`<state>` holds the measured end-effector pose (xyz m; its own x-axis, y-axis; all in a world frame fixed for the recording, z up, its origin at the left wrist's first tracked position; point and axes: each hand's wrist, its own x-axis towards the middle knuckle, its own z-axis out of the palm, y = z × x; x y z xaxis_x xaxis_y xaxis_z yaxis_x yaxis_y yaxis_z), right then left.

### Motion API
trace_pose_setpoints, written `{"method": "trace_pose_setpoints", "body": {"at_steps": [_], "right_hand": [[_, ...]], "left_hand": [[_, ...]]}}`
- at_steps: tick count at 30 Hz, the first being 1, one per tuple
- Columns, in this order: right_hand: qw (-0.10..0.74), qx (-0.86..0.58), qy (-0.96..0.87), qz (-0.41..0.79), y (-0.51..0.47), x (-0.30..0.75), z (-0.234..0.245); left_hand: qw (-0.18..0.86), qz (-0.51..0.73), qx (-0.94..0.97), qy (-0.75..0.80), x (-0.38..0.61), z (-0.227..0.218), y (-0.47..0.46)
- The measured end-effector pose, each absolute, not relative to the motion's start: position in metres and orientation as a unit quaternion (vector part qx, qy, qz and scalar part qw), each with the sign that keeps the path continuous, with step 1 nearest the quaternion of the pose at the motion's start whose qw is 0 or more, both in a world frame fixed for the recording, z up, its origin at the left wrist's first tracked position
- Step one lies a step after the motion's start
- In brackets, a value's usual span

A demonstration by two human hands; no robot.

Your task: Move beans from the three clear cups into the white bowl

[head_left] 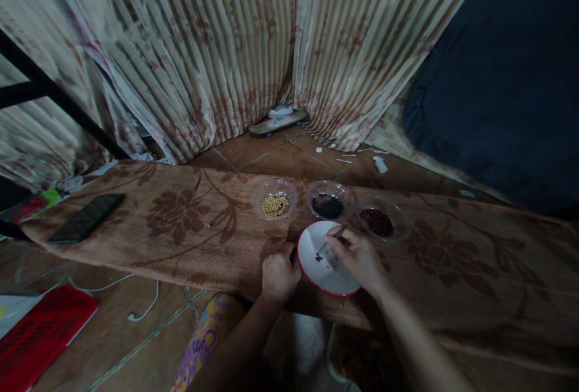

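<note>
A white plate [312, 271] with a red rim lies near the front edge of the cloth-covered bench. My left hand [279, 274] is closed at its left rim, fingers curled against the edge. Over the plate, my right hand [357, 256] pinches slim metal tweezers [322, 247], tips pointing down at a few dark red beans [318, 257]. Some paler beans lie on the plate beneath the right hand, partly hidden. Behind the plate stand three clear plastic bowls: one with yellow soybeans [274, 204], one with black beans [327, 206], one with red beans [377, 222].
A dark phone [87, 218] lies on the left of the brown floral cloth [235, 259]. Striped curtains [226, 48] hang beyond the bench. A skateboard [278, 123] and scraps sit on the tiled floor. A red bag [45, 338] and white cable [147, 307] lie lower left.
</note>
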<state>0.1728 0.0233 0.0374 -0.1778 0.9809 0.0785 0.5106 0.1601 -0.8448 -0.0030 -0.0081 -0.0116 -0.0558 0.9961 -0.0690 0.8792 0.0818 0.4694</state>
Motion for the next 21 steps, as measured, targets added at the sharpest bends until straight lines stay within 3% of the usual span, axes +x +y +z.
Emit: {"method": "trace_pose_setpoints", "body": {"at_steps": [21], "right_hand": [[0.338, -0.528, -0.702, 0.337, 0.0186, 0.1672, 0.0393]], "left_hand": [[0.211, 0.161, 0.66, 0.702, -0.004, -0.0092, -0.0084]]}}
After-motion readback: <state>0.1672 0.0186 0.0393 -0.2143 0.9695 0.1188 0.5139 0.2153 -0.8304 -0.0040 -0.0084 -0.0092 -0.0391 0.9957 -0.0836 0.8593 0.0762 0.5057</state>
